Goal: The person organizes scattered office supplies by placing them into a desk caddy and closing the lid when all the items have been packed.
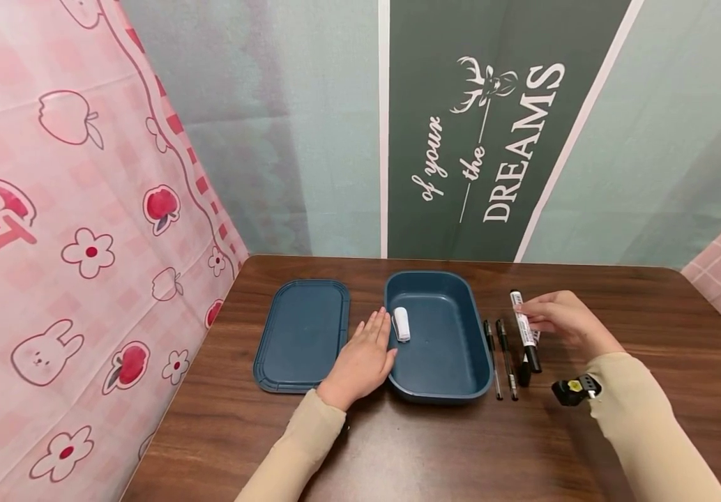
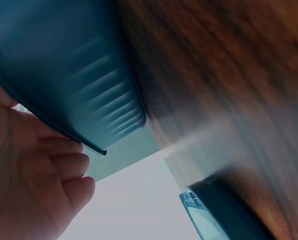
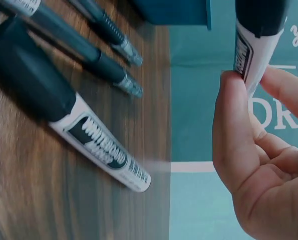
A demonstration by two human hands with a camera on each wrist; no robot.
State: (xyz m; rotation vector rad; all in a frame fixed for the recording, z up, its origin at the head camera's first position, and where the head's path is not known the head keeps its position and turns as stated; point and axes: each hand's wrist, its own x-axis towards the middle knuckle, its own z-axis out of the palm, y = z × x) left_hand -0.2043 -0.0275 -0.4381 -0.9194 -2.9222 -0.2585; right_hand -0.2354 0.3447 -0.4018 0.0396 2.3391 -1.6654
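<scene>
Two hands over dark wood worktop (image 1: 436,453), patterned backdrop sheets behind. Blue open box (image 1: 438,338) at centre, matching lid (image 1: 302,333) flat just left of it. Left hand (image 1: 363,359) resting flat between lid and box, fingers straight and relaxed, fingertips against box's left rim; left wrist view confirms fingers (image 2: 63,165) touching box wall (image 2: 73,75) from outside, nothing gripped. Small white roll-like item (image 1: 401,323) inside box, near left wall, just beside left fingertips. Right of box: two thin black pens (image 1: 501,359) side by side on worktop, parallel to box's long side. Further right, second whiteboard marker (image 3: 73,130) flat on worktop, black cap toward viewer, mostly hidden in head view. Right hand (image 1: 564,321) above that, grip pinching whiteboard marker (image 1: 524,328) at its white barrel end between thumb and fingers; right wrist view shows marker (image 3: 254,45) lifted clear of worktop, black cap end pointing away from palm.
</scene>
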